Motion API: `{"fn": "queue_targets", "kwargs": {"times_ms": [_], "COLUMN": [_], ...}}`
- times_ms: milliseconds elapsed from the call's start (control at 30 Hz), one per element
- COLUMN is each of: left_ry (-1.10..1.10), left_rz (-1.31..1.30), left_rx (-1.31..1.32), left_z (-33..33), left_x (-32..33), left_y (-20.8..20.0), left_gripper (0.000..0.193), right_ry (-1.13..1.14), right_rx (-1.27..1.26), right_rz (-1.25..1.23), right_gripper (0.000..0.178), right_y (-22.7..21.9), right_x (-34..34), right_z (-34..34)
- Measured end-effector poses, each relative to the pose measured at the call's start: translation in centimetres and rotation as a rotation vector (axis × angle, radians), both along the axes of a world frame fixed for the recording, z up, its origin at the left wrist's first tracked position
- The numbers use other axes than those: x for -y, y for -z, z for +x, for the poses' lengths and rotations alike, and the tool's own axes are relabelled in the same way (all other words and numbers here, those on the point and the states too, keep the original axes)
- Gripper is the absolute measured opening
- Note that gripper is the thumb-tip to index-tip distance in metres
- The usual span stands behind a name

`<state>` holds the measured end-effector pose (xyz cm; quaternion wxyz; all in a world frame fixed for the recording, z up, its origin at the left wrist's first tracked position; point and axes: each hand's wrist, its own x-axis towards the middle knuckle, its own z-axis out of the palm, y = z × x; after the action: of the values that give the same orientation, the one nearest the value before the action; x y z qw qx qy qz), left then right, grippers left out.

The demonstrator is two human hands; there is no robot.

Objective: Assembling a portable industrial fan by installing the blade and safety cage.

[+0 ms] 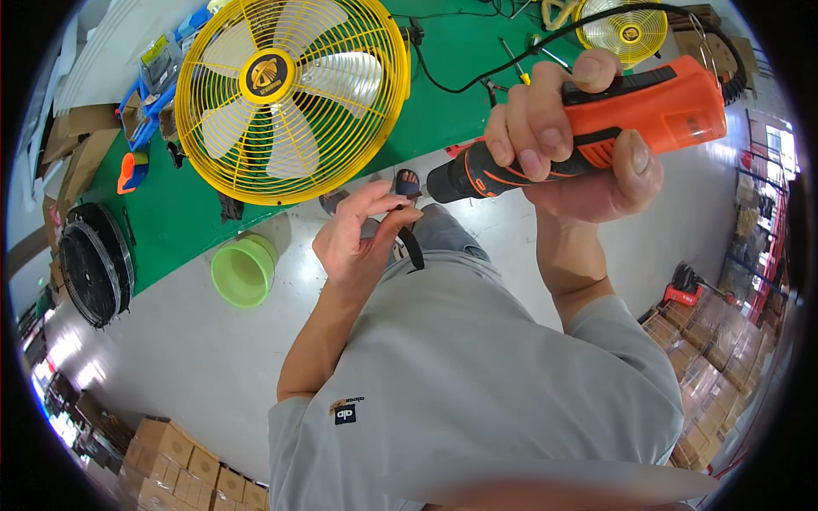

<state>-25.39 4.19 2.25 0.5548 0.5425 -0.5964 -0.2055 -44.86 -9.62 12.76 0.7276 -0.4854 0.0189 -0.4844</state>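
Observation:
My right hand [588,192] wraps around an orange and black electric screwdriver [660,106], its nose pointing left and slightly down. The tool's tip reaches close to the fingertips of my left hand [358,234]; whether they touch, I cannot tell. Thumb and forefinger of that hand pinch a black curved strip [412,249], whose free end hangs down in front of my shirt. Any screw at the tip is too small to make out. Ahead of my left hand, a large yellow fan [267,77] with a wire guard and pale blades lies on the green workbench [162,247].
A black cable [477,85] runs from the screwdriver across the bench. Screwdrivers [515,60] and a smaller yellow fan [629,34] lie at the back right. Black round guards [89,264] rest at the left end. A green bucket [243,271] stands on the floor; cartons [183,460] sit behind.

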Motion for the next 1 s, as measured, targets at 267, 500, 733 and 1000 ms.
{"fn": "queue_targets", "kwargs": {"times_ms": [267,500,733,1000], "left_ry": [-0.035,0.100,0.151,-0.273], "left_rz": [0.029,0.228,0.234,-0.013], "left_rx": [0.035,0.013,-0.036,0.497], "left_z": [-3.2,-3.9,-4.4,-2.1], "left_x": [0.5,-0.3,-0.5,3.8], "left_y": [-0.4,0.1,1.2,5.8], "left_gripper": [0.052,0.043,0.047,0.070], "right_ry": [-0.062,-0.198,-0.155,0.015], "right_rx": [-0.014,-0.066,-0.089,-0.264], "right_rz": [0.025,0.037,0.201,-0.131], "right_gripper": [0.051,0.044,0.042,0.038], "right_y": [0.8,1.3,3.0,5.9], "right_x": [0.9,1.7,1.0,0.8], "right_z": [-2.4,-2.4,-1.3,1.6]}}
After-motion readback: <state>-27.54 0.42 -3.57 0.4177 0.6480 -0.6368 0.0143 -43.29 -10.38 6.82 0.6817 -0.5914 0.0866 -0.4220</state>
